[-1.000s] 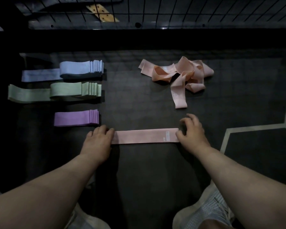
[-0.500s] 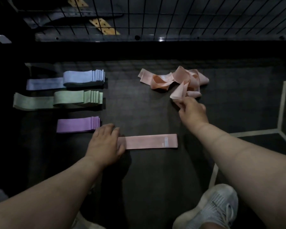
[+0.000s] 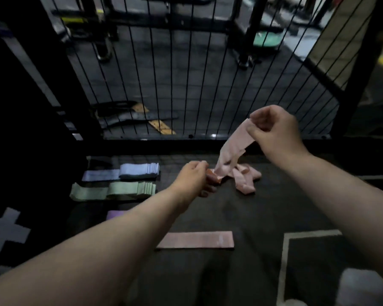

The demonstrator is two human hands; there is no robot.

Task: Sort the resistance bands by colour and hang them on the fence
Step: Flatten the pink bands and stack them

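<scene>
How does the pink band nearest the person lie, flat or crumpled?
Flat: the pink band lies straight on the floor, edges even, untouched.

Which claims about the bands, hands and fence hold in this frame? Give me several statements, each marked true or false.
1. The right hand pinches the lifted pink band, raised off the floor. True.
2. The left hand rests flat on the flat pink band. False: it grips what seems to be the lifted pink band's lower end, beside the pink pile.
3. The blue stack lies nearer the fence than the green stack. True.
4. Bands already hang on the fence. False: none hang there.
5. The purple stack shows in full. False: the left forearm hides most of it.
</scene>
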